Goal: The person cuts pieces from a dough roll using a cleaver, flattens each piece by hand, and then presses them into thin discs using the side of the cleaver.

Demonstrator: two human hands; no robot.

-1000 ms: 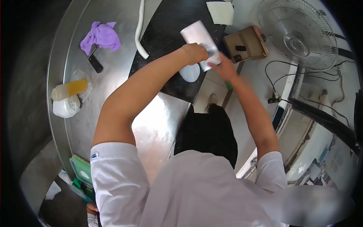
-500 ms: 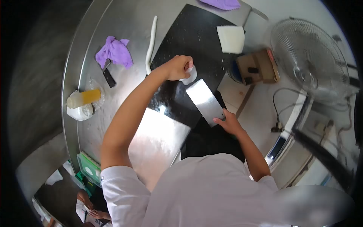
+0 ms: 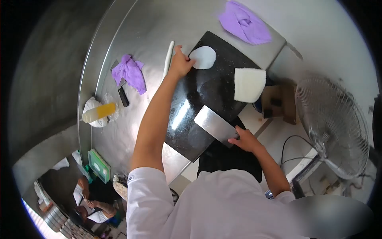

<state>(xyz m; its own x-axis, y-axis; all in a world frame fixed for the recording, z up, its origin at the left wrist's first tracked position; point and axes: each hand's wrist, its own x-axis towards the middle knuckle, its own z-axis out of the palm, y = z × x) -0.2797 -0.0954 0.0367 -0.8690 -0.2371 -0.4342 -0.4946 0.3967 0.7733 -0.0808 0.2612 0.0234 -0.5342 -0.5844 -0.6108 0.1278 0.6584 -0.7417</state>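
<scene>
A thin round white dough wrapper lies near the far left corner of the black board. At its left edge my left hand is open, thumb and fingers apart, with a fingertip right at the rim. My right hand grips a broad metal cleaver by its near end, the blade over the front right part of the board. Just left of my left hand, a long white dough rope rests on the steel table, partly hidden by the hand and forearm.
A folded white cloth sits on the board's right side. Purple cloths lie at the back and left, the latter beside a black-handled knife. A yellow squeeze bottle and a fan flank the workspace. Another person is lower left.
My left hand has moved to the far left and opened; the wrapper it held now lies flat on the board. The cleaver has turned flatter in my right hand. The view has shifted.
</scene>
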